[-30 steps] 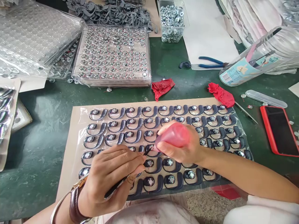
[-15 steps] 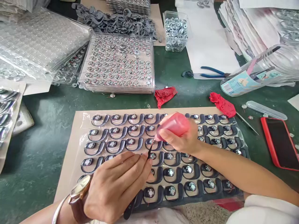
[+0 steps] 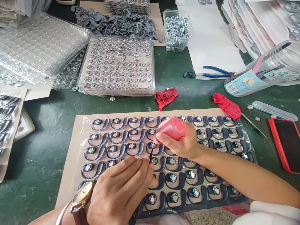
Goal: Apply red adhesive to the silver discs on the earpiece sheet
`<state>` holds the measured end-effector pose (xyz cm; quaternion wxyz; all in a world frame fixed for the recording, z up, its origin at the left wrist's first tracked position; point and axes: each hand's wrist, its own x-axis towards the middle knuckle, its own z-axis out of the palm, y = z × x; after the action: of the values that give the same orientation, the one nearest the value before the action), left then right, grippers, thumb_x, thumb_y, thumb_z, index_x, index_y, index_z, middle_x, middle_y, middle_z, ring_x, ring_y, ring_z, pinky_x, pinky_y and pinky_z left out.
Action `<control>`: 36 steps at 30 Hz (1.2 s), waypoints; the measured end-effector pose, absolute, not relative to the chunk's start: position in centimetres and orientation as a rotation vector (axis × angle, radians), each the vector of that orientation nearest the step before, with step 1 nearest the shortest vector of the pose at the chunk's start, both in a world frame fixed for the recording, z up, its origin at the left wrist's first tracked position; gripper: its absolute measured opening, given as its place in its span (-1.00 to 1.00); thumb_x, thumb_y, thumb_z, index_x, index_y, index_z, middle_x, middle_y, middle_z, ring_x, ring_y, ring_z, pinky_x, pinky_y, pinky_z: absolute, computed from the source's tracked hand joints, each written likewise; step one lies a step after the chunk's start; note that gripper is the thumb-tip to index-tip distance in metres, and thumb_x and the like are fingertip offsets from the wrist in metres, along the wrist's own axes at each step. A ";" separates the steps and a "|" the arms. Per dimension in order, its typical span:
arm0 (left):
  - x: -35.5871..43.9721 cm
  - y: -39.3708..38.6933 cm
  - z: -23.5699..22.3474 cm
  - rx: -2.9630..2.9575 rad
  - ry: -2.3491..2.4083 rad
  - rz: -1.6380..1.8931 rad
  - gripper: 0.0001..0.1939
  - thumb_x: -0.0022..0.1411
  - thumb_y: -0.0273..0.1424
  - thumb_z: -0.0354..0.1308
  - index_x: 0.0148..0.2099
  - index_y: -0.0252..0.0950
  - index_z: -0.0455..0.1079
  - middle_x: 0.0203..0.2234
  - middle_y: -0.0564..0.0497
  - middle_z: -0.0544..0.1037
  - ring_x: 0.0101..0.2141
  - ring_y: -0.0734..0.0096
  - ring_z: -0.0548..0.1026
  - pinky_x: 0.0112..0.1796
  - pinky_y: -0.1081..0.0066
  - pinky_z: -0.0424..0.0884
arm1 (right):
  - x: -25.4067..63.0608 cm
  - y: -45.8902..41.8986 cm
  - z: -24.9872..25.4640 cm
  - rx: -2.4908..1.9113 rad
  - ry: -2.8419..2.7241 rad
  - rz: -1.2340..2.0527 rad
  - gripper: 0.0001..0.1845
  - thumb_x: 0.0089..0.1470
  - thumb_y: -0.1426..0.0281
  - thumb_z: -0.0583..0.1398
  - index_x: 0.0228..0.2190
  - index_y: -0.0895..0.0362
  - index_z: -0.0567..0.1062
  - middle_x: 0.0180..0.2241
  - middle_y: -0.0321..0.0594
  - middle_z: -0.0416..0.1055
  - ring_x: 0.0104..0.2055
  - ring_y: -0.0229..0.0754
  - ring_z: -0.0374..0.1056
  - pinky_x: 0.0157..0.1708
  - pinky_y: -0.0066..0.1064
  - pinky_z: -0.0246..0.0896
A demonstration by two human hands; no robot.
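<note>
The person's left hand (image 3: 122,190) is closed around slim black tweezers (image 3: 151,155) and the right hand (image 3: 185,142) is wrapped round a soft translucent pink bottle (image 3: 172,128), both tips meeting at a dark curved hook piece (image 3: 160,148) with a silver disc, in a clear plastic tray (image 3: 81,132). The hands and bottle hide some neighbouring pieces. Beyond lie two crumpled red wads (image 3: 166,97), blue-handled pliers (image 3: 217,71) and a clear tub of silver discs (image 3: 177,46).

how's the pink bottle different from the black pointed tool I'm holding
The pink bottle is plump, while the black tool is slim. Your right hand holds the bottle; your left hand holds the tool. Both point toward the same round metal part.
</note>
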<state>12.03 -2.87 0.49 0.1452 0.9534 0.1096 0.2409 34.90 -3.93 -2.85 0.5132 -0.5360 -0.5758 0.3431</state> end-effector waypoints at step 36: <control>12.6 0.2 1.7 2.511 0.351 0.659 -0.71 0.17 -0.65 0.06 -0.07 -0.41 0.45 -0.20 -0.09 0.61 -0.24 0.36 0.57 -0.18 0.31 0.53 | 35.1 -3.9 -1.6 -1.311 -1.388 0.822 -0.79 0.13 0.36 0.23 -0.53 0.12 0.49 -0.61 -0.32 0.49 -0.57 -0.31 0.40 -0.50 -0.44 0.35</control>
<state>12.65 0.20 1.71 0.2581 0.9261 0.1293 0.2430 35.10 -3.94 -1.63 0.5068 -0.5436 -0.5756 0.3410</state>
